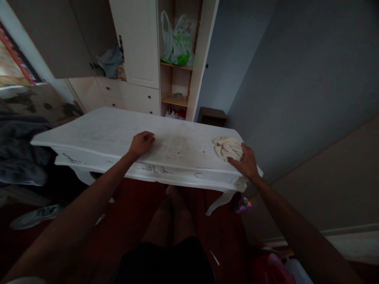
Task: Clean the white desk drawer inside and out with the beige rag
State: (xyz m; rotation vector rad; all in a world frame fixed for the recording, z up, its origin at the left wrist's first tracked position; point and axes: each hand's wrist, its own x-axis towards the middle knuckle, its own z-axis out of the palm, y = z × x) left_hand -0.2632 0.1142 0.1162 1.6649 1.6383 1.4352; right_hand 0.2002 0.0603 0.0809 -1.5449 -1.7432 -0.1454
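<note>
A white table [118,124] with carved trim and curved legs stands in front of me, its top marked by brownish smudges and a few dark specks. My left hand [142,143] rests near the middle of the tabletop, fingers curled in loosely, with nothing visible in them. At the right end lies a crumpled cream cloth [227,147]. My right hand [246,161] has hold of the cloth's near right side, thumb along the front edge and fingers at the right.
Behind the table is a white wardrobe [139,47] with open doors and plastic bags [180,41] on a shelf. A small brown cabinet [212,115] stands by the grey wall. Dark fabric [23,146] is piled at left; a purple packet [243,205] lies below the right end.
</note>
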